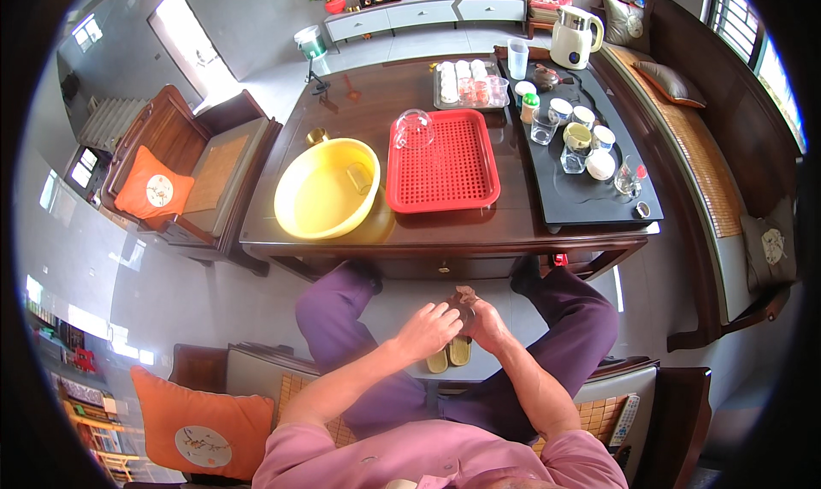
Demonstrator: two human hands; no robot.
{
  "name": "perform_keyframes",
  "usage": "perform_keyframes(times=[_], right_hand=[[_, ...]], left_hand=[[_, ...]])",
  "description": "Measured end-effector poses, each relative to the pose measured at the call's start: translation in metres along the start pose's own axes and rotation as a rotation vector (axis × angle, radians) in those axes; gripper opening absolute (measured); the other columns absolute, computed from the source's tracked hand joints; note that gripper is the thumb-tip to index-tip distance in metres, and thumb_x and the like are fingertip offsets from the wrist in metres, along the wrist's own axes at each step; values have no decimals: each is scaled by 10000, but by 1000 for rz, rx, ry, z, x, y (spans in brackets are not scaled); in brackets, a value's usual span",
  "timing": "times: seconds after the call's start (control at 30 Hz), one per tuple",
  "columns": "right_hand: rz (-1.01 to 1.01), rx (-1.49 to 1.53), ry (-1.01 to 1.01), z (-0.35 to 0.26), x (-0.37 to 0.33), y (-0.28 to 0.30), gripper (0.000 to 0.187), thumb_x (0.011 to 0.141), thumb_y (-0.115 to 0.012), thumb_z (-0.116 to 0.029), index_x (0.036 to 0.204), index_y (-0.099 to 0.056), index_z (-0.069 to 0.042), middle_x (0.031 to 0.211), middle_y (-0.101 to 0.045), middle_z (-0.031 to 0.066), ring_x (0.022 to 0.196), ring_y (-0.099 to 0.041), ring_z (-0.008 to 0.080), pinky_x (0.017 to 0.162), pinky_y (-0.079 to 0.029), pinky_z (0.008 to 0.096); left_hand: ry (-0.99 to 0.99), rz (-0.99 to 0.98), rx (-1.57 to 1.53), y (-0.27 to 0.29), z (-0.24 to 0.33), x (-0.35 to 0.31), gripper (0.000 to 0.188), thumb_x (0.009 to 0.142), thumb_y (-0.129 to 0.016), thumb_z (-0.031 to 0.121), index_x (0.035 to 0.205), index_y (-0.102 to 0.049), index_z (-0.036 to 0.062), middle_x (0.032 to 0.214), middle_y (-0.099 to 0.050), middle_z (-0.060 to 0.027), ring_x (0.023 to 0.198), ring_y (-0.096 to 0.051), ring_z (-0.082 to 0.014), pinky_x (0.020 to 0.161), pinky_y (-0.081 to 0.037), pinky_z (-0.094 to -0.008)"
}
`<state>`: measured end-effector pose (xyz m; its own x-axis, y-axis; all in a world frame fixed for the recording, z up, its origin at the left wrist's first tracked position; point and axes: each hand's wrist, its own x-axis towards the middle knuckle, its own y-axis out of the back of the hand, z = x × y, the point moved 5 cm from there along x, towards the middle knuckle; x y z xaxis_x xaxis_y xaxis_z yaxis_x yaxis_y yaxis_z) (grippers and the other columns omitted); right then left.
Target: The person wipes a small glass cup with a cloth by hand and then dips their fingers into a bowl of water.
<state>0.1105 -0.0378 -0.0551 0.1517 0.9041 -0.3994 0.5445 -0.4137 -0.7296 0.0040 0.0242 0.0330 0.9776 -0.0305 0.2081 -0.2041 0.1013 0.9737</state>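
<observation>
Between my knees, in front of the table, both hands are closed on a small brown crumpled cloth. My left hand has its fingers bent over one side of it, and my right hand grips the other side. Whether something lies inside the cloth is hidden by my fingers. Ahead of my hands, on the dark wooden table, stand a yellow basin with a clear glass in it and a red perforated tray with a clear glass vessel at its far left corner.
At the right, a black tea tray carries several cups, glasses and a teapot; a white kettle stands behind. Farther back, a clear tray holds several cups. Slippers lie on the floor below my hands. Wooden seats flank the table.
</observation>
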Motion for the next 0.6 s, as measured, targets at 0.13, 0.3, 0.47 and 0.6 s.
perform_keyframes(times=[0.13,0.3,0.47,0.6], right_hand=[[92,-19,28,0,1,10,407,971,-390,-146,1352,-524,-98,1252,-599,73,1066,-625,234,898,-544,434],[167,-344,216,-13,-2,-1,457,964,-443,-118,1415,-505,-83,1260,-604,55,1120,-604,203,971,-493,350],[47,-733,485,-11,-2,-13,534,924,-495,-143,1453,-469,-74,1439,-495,112,1337,-461,250,1127,-349,364],[-24,-1131,690,-17,-15,-31,550,944,-497,-272,1461,-447,-95,1489,-443,164,1400,-369,344,1179,-254,438]], left_hand=[[113,36,-175,-7,-9,2,123,830,-698,166,897,-654,73,874,-607,-64,843,-614,-255,705,-518,-378],[599,242,-596,-23,-44,-3,152,896,-684,149,959,-690,11,825,-669,-115,750,-664,-298,698,-530,-381],[800,225,-998,-62,-57,-16,139,902,-611,21,1024,-654,-31,959,-718,-94,868,-663,-132,776,-524,-298],[736,121,-1208,-61,-41,-19,244,856,-559,-72,1096,-593,-37,955,-710,-72,883,-648,-126,827,-518,-294]])
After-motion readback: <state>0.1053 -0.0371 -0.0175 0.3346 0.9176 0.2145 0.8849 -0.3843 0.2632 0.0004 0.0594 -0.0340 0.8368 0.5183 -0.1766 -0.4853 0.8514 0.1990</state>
